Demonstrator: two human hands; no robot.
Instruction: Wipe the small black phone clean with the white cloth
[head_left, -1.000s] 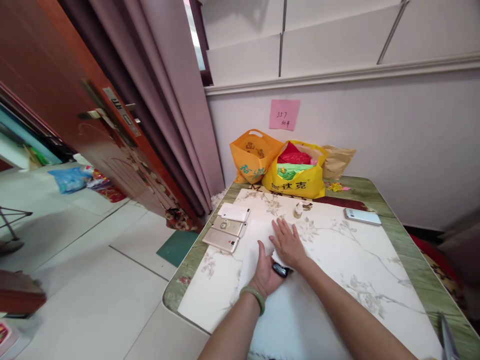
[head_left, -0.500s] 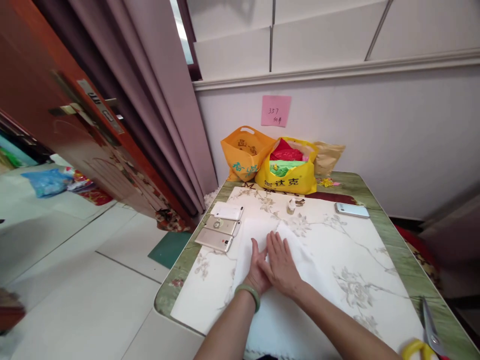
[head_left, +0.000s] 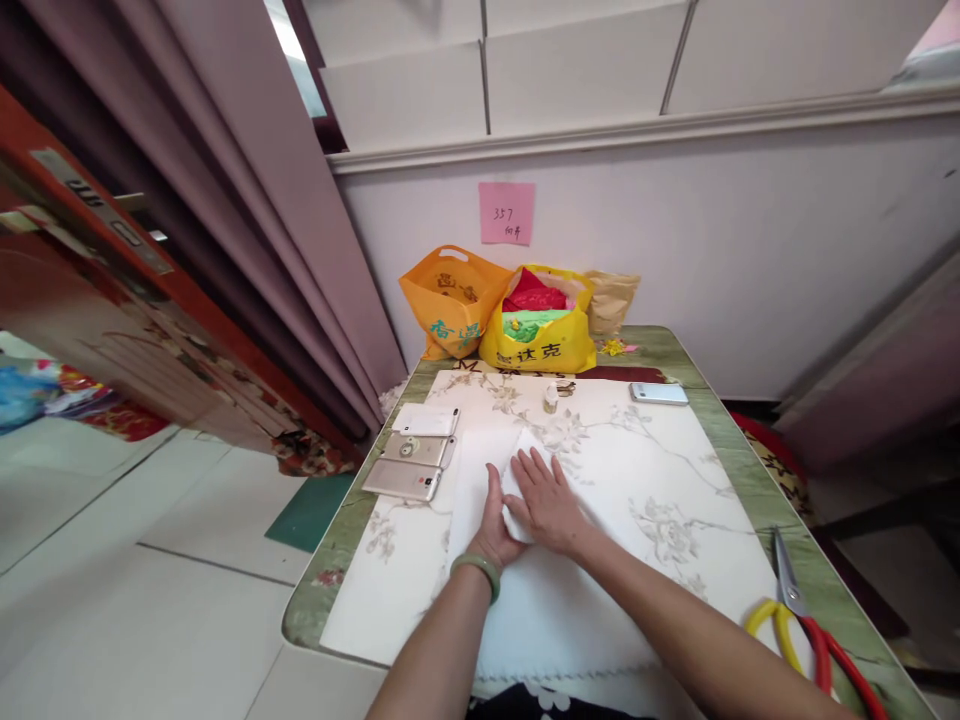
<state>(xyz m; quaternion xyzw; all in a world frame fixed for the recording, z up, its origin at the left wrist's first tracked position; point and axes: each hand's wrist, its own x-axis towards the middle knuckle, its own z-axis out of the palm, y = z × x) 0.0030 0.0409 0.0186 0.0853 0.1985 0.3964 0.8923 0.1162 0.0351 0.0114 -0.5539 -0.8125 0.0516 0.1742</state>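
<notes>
A thin white sheet (head_left: 570,625), paper or cloth with a jagged near edge, lies on the table in front of me. Part of it is folded into a white piece (head_left: 516,522) between my two hands. My left hand (head_left: 495,530), with a green bangle at the wrist, rests on its side, thumb stretched up; its other fingers are hidden behind the folded piece. My right hand (head_left: 550,505) lies flat over that piece, fingers extended and slightly apart.
Several phones, such as a gold phone (head_left: 403,480), lie left of the sheet. A small bottle (head_left: 551,398) and another phone (head_left: 658,393) stand farther back. Scissors (head_left: 791,600) with yellow and red handles lie at right. An orange bag (head_left: 454,300) and yellow bag (head_left: 536,325) stand behind.
The view has shifted right, so the scissors show more fully. A folded white piece now shows more plainly between my hands, which stay close together.
</notes>
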